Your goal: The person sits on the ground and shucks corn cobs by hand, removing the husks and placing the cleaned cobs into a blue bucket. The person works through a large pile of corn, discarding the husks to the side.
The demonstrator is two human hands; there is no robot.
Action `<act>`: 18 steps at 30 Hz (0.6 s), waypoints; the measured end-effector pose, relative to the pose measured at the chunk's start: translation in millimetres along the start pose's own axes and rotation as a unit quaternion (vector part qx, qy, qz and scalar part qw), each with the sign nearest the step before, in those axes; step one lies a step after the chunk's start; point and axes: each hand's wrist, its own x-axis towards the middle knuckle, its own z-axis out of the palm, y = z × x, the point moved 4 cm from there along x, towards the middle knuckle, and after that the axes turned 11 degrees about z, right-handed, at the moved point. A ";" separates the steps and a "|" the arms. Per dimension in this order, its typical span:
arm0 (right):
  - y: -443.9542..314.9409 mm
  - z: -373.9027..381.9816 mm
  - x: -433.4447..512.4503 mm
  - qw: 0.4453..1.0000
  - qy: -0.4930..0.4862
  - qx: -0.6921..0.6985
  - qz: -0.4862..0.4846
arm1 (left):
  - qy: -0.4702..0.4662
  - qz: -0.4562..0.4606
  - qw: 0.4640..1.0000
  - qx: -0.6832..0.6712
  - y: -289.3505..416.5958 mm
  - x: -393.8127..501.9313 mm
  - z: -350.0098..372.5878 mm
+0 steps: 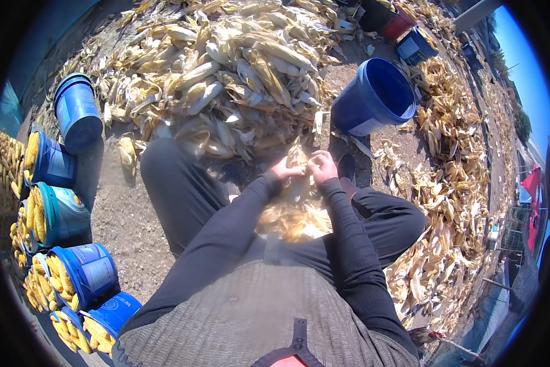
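Both my hands hold one ear of corn in its dry husk (297, 158) between my knees, its tip pointing away from me. My left hand (287, 169) grips its left side, and my right hand (322, 167) closes on the husk at its right. Loose husks (298, 222) lie on the ground beneath my forearms. Just beyond my hands rises a large heap of corn ears in husks (238, 78). A dark blue plastic bucket (371, 98) stands to the right of the heap; the part of its inside that shows holds nothing.
At the left stand a closed-looking blue bucket (78, 114), a teal bucket (66, 213) and blue buckets (96, 270) filled with yellow cobs. A long band of stripped husks (449, 192) covers the ground at the right. More buckets (414, 48) stand at the upper right. A chicken (421, 336) is at the lower right.
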 end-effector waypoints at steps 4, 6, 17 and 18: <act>19.5 12.0 1.5 0.925 -0.035 0.344 0.154 | 0.107 -0.047 0.971 -0.210 3.7 1.7 31.1; 24.9 21.7 1.0 0.894 -0.023 0.407 0.186 | 0.200 0.074 0.975 -0.061 2.0 12.0 13.2; 78.0 12.6 -39.2 0.821 -0.289 0.332 0.364 | 0.378 -0.037 0.871 0.312 39.5 15.6 -54.8; 60.5 -9.2 -29.4 0.918 -0.135 0.149 0.342 | 0.398 -0.025 0.885 0.242 38.6 11.1 -52.9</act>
